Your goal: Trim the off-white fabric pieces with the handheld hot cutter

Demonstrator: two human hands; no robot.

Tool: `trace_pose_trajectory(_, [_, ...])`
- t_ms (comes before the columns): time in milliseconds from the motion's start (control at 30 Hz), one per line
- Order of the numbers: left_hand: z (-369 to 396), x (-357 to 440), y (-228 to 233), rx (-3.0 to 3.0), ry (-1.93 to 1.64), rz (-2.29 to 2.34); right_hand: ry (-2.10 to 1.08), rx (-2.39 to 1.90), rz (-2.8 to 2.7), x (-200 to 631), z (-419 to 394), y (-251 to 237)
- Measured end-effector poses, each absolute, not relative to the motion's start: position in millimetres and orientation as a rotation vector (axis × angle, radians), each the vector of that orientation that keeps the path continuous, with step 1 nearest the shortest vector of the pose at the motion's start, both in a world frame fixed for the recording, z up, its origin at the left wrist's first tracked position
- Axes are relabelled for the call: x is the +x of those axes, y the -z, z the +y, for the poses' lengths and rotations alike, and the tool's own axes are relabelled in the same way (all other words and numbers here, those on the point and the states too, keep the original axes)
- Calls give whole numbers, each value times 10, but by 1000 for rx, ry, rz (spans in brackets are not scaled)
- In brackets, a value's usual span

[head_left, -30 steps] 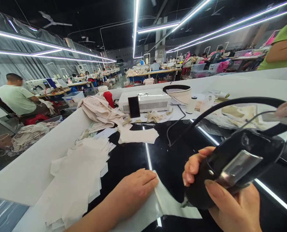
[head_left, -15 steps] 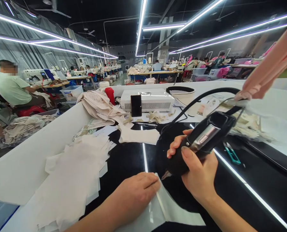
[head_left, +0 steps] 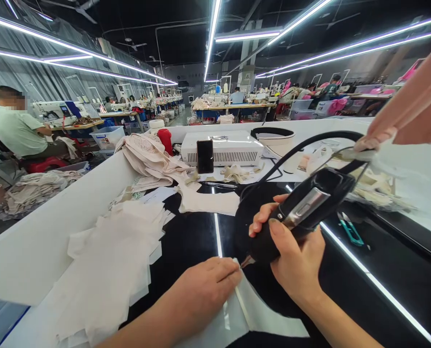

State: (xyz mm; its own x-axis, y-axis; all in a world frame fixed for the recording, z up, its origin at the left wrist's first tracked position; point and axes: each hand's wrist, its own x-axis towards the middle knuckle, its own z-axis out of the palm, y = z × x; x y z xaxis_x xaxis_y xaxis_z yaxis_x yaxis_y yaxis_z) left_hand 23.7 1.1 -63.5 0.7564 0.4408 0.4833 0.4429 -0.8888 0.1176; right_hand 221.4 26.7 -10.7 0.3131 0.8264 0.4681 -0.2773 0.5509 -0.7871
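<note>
My right hand (head_left: 297, 263) is wrapped round a black corded handheld tool (head_left: 306, 205) with a silver side panel. The tool slants down to the left, and its narrow metal tip (head_left: 247, 262) is at the top corner of a white fabric piece (head_left: 269, 316), beside my left fingertips. I cannot tell whether the tip touches the cloth. My left hand (head_left: 210, 285) is closed, fingers together, holding the fabric's upper end down on the glossy black tabletop (head_left: 190, 241). A folded seam or strip runs down the fabric from my fingers. My left hand hides part of it.
Stacked pale fabric pieces (head_left: 107, 261) lie at left. Behind are a curved fabric piece (head_left: 210, 202), a phone (head_left: 205, 156), a white vented box (head_left: 233, 145) and a red bottle (head_left: 164, 141). Teal thread snips (head_left: 351, 229) lie right. Pink cloth (head_left: 400, 111) hangs by the tool's cable.
The tool has shifted slightly left, bringing its tip close to my left fingertips and the fabric corner. My left hand has stayed almost in place.
</note>
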Motion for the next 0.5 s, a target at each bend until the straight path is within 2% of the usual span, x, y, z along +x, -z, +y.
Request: trace_pose_trajectory(500, [28, 242, 641, -2896, 824, -729, -800, -607, -1020, 2234, 156, 107])
